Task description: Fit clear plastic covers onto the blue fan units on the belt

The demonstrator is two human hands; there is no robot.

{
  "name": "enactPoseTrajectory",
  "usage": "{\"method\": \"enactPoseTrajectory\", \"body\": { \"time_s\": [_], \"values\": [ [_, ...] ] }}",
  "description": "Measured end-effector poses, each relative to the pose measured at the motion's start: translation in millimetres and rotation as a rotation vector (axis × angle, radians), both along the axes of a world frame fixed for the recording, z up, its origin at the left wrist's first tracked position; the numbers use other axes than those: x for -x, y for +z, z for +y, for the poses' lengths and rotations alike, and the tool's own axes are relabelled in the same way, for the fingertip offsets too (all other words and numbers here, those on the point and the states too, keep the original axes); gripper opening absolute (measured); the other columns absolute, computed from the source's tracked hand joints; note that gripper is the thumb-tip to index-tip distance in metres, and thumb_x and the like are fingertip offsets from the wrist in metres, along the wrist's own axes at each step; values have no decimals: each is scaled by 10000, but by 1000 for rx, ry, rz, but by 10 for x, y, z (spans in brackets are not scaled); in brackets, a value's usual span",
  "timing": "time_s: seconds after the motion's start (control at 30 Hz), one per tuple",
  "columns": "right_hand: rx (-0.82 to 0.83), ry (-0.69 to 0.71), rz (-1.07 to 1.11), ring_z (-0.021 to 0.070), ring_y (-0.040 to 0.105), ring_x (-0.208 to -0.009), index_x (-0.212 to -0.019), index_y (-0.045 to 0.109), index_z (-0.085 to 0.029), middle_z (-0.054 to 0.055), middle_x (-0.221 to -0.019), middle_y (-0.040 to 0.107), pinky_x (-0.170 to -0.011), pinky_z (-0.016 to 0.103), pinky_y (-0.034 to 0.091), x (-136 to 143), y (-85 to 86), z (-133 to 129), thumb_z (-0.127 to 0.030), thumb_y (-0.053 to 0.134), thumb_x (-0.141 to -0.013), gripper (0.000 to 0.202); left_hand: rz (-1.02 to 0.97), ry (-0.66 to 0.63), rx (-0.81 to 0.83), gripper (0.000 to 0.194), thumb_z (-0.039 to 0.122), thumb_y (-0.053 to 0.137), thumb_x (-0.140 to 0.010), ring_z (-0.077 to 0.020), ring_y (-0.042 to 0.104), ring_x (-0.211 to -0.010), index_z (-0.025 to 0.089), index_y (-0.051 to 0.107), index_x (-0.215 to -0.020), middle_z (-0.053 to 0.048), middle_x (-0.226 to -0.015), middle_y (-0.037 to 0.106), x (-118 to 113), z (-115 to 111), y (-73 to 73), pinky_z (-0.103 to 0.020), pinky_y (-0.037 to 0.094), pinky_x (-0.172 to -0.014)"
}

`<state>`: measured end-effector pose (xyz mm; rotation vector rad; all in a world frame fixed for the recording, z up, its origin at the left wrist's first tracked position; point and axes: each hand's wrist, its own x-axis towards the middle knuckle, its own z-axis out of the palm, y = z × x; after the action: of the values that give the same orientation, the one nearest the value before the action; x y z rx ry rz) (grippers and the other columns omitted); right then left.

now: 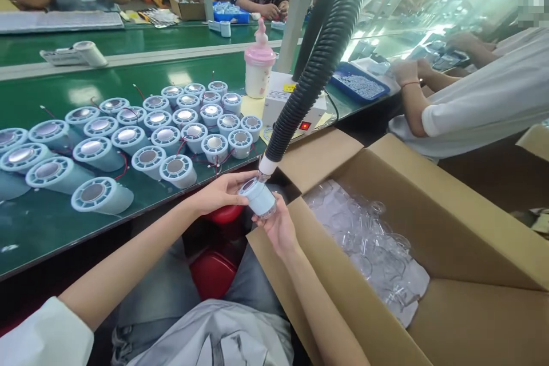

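Both my hands hold a light-blue cylindrical housing (259, 197) over my lap, just off the bench edge. My left hand (225, 191) grips its upper left side, thumb and fingers closed round the rim. My right hand (281, 226) has its fingers wrapped under the lower end, where clear plastic shows. The white tip (268, 166) of a black corrugated hose (315, 68) comes down at the housing's upper end; whether they touch I cannot tell. Several similar light-blue housings (148, 161) with silver round centres, some with red and black wires, stand on the bench to the left.
An open cardboard box (484, 314) at my right holds clear plastic parts (364, 246). A white device (278, 100) with a red-lit switch and a pink-lidded cup (258, 68) stand on the green bench (43, 240). A blue tray (364, 88) lies beyond; co-workers sit across and to the right.
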<state>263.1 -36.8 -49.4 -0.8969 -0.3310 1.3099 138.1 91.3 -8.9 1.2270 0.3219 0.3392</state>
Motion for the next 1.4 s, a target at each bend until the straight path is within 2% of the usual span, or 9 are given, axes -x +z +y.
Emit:
{"method": "enactPoseTrajectory", "body": {
  "time_s": [0.23,0.43,0.6,0.87,1.03,1.2,1.4],
  "values": [
    [-45,33,68,121,627,-518,-941,444,-235,-37,-737,648,-443,205,425,5,-16,79,-547,647,-715,435,39,8,-95,662,210,790,-666,-287,474,-1279,159,557,-1284,-148,-1368,526,65,59,50,-421,335,-1088],
    [-50,53,69,129,627,-496,-907,466,-211,-6,-706,672,-418,194,426,-11,-23,73,-560,659,-709,446,-5,25,-74,618,193,803,-650,-269,517,-1237,205,598,-1233,-117,-1302,590,100,58,26,-401,341,-1083],
    [-60,68,81,131,622,-494,-919,481,-209,-1,-716,671,-419,204,431,9,-25,94,-514,622,-762,371,-5,18,-57,618,189,809,-642,-260,522,-1228,195,596,-1222,-124,-1303,583,128,81,40,-395,355,-1069],
    [-84,19,127,142,625,-571,-937,509,-218,9,-808,676,-499,252,462,121,-39,110,-478,604,-745,337,53,-72,-127,616,199,778,-681,-261,524,-1221,169,566,-1258,-129,-1297,587,51,154,162,-397,368,-1057],
    [-88,23,120,143,615,-550,-947,522,-202,18,-787,677,-472,241,434,130,-41,116,-492,606,-742,365,76,-80,-129,615,219,790,-666,-264,529,-1204,162,577,-1240,-136,-1311,569,60,142,168,-395,392,-1028],
    [-93,32,80,134,615,-528,-941,526,-198,5,-761,673,-459,223,426,115,16,71,-505,631,-732,386,11,-85,-106,581,176,776,-680,-226,542,-1178,199,583,-1227,-104,-1285,584,142,105,192,-362,399,-1021],
    [-91,62,61,143,635,-542,-967,522,-193,15,-758,682,-469,220,445,132,124,-14,-479,639,-758,373,-20,-95,-126,614,131,772,-668,-257,518,-1211,184,567,-1245,-137,-1323,544,245,41,246,-371,413,-1012]
  ]
}}
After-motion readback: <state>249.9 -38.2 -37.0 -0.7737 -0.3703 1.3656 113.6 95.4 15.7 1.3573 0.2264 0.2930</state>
